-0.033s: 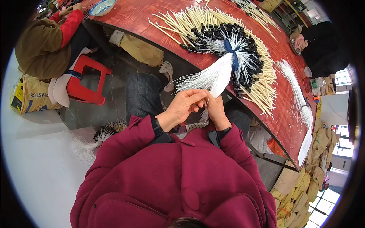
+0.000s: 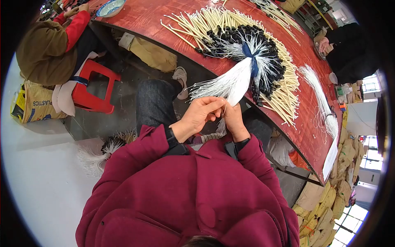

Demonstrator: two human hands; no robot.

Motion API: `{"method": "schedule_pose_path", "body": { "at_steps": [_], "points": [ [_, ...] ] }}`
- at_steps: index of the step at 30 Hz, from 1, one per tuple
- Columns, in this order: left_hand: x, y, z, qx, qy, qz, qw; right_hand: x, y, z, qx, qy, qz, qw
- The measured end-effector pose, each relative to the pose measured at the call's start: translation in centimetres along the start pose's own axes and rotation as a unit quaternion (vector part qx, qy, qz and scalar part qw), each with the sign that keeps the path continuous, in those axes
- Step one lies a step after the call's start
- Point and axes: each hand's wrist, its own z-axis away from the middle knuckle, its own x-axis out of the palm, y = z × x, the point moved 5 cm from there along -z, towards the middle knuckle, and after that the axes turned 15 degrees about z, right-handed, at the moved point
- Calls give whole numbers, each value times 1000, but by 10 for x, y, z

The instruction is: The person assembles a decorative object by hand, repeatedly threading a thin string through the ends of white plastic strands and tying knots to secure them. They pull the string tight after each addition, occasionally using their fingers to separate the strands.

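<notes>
A bundle of white strings (image 2: 225,80), tied with a dark blue cloth band (image 2: 254,61), hangs over the table's near edge toward me. Its strings fan out beyond the band to black ends of many cream-coloured sticks (image 2: 289,88), spread in an arc on the table. My left hand (image 2: 197,116) is closed, thumb and forefinger pinching at the tips of the strings. Close against it, my right hand (image 2: 235,122) is closed around the lower end of the bundle. The strands between my fingertips are too fine to tell apart.
The red table (image 2: 181,39) bears a bowl (image 2: 110,7), more sticks (image 2: 279,18) and another white string bundle (image 2: 321,96). A person (image 2: 49,51) sits left by a red stool (image 2: 96,84); another person in black (image 2: 349,51) is far right. More strings (image 2: 94,158) lie low left.
</notes>
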Motion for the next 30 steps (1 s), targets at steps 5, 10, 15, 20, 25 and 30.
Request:
{"method": "schedule_pose_path", "body": {
  "at_steps": [5,10,15,20,25,30],
  "points": [
    [8,24,2,210,3,-366,907,1,-9,3,-6,-12,29,999],
    [18,31,11,333,-56,-605,721,2,-9,3,-7,-39,46,998],
    [26,30,9,297,-81,-669,676,2,-9,4,1,-32,43,999],
    [25,31,9,290,-75,-647,701,2,-9,4,4,-49,40,998],
    [14,28,5,273,-43,-564,778,4,-12,4,-1,-47,22,999],
    [18,30,6,243,-39,-582,775,2,-9,4,15,-46,7,999]
  ]
}}
